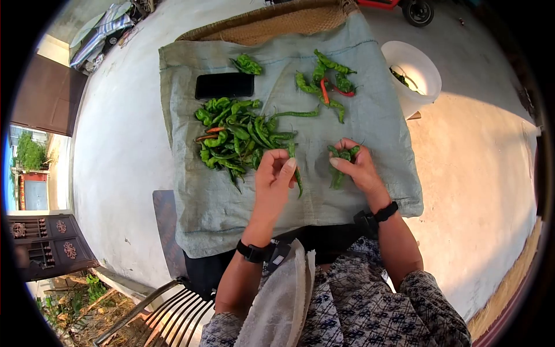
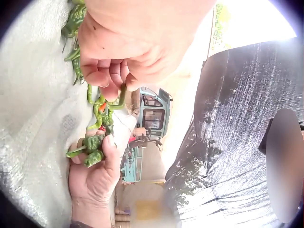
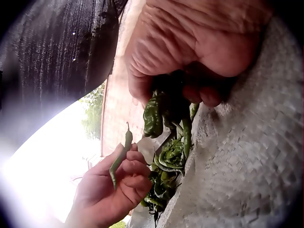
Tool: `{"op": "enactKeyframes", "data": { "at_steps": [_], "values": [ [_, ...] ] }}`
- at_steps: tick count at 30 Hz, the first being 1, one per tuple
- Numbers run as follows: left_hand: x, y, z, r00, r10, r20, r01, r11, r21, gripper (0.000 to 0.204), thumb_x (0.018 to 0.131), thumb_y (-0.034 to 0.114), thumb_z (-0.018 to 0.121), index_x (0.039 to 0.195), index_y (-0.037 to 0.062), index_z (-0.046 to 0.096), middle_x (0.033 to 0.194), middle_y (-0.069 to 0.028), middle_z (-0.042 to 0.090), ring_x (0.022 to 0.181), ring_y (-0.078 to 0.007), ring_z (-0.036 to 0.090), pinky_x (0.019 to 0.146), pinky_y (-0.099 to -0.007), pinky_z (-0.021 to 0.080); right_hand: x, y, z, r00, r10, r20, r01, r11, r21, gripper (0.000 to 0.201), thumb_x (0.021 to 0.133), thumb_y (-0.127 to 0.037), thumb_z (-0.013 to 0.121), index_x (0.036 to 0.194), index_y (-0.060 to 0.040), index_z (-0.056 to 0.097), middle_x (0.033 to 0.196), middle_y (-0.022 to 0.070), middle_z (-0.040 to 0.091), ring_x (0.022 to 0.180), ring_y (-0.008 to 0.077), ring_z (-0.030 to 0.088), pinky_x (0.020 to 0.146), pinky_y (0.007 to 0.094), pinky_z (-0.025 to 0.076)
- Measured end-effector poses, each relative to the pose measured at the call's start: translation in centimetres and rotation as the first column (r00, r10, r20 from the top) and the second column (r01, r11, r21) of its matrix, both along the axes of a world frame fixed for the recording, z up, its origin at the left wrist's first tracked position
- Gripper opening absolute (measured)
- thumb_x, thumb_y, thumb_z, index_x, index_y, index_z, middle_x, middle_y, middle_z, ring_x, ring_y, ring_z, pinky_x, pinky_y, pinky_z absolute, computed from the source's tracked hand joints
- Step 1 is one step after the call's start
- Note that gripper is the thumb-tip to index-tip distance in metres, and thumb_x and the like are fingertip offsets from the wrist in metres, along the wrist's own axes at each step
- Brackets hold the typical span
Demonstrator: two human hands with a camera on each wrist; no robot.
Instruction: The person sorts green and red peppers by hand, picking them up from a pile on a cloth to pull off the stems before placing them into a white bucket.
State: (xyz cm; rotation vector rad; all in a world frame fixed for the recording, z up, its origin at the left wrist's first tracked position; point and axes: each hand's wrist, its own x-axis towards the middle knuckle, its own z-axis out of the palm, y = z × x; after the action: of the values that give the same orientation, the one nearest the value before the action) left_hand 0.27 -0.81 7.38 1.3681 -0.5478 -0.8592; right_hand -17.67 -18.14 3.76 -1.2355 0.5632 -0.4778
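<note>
My left hand [image 1: 272, 184] pinches one slim green chili pepper [image 1: 298, 180] between thumb and fingers, just right of the pile. In the right wrist view that chili pepper [image 3: 121, 159] stands nearly upright over the curled fingers. A few paces of cloth to the right, my right hand [image 1: 364, 173] grips several green peppers [image 1: 337, 178] in its curled fingers. The left wrist view shows the ends of these gripped peppers [image 2: 93, 157] poking out past the thumb. A heap of green peppers [image 1: 237, 133], with a few reddish ones, lies by my left hand on the grey-green woven sack [image 1: 231, 202].
Farther back on the sack lie a smaller group of green and red peppers [image 1: 325, 87], a black phone [image 1: 224, 85] and a crumpled green pepper [image 1: 247, 63]. A wicker basket edge [image 1: 277, 29] shows beyond the sack. At right stands a white bucket [image 1: 387, 55] with peppers inside.
</note>
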Motion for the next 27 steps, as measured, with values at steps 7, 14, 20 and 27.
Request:
{"op": "enactKeyframes", "data": {
  "at_steps": [7, 14, 20, 27],
  "values": [
    [-1.5, -2.1, -3.6, 0.986, -0.118, -0.117, 0.112, 0.992, -0.053, 0.025, 0.107, 0.009, 0.069, 0.131, 0.0032, 0.064, 0.107, -0.0027, 0.072, 0.089, -0.0104, 0.067, 0.075, -0.0253, 0.051, 0.1, -0.2, -0.7, 0.997, -0.017, 0.077, 0.016, 1.000, 0.022, 0.026, 0.095, -0.012, 0.083, 0.113, -0.0025, 0.067, 0.109, -0.0003, 0.070, 0.100, 0.0065, 0.062, 0.088, 0.0248, 0.051],
    [-2.7, -2.6, -5.3, 0.988, -0.096, -0.119, 0.092, 0.995, -0.038, 0.021, 0.104, 0.004, 0.071, 0.125, 0.0024, 0.067, 0.101, 0.0010, 0.066, 0.082, -0.0062, 0.062, 0.072, -0.0234, 0.053, -0.1, -0.5, -1.1, 0.998, 0.038, 0.057, -0.039, 0.999, 0.024, 0.028, 0.093, -0.006, 0.081, 0.116, -0.0019, 0.066, 0.111, 0.0009, 0.070, 0.104, 0.0083, 0.063, 0.092, 0.0259, 0.051],
    [-2.2, -2.3, -6.2, 0.980, -0.101, -0.174, 0.094, 0.994, -0.049, 0.014, 0.104, 0.002, 0.071, 0.116, 0.0030, 0.065, 0.098, 0.0014, 0.065, 0.081, -0.0049, 0.061, 0.072, -0.0219, 0.051, 0.0, -0.4, -0.4, 0.998, 0.057, 0.041, -0.059, 0.997, 0.050, 0.029, 0.093, -0.005, 0.080, 0.117, -0.0021, 0.063, 0.111, 0.0048, 0.073, 0.104, 0.0095, 0.065, 0.094, 0.0273, 0.053],
    [-2.3, -2.3, -5.6, 0.979, -0.143, -0.147, 0.140, 0.990, -0.034, 0.014, 0.102, 0.006, 0.075, 0.108, 0.0074, 0.062, 0.096, 0.0041, 0.065, 0.078, -0.0045, 0.059, 0.069, -0.0209, 0.047, 0.5, -0.2, -0.8, 0.998, 0.045, 0.048, -0.042, 0.998, -0.054, 0.026, 0.093, -0.007, 0.081, 0.106, -0.0042, 0.059, 0.101, 0.0013, 0.069, 0.096, 0.0075, 0.062, 0.083, 0.0258, 0.052]
  ]
}}
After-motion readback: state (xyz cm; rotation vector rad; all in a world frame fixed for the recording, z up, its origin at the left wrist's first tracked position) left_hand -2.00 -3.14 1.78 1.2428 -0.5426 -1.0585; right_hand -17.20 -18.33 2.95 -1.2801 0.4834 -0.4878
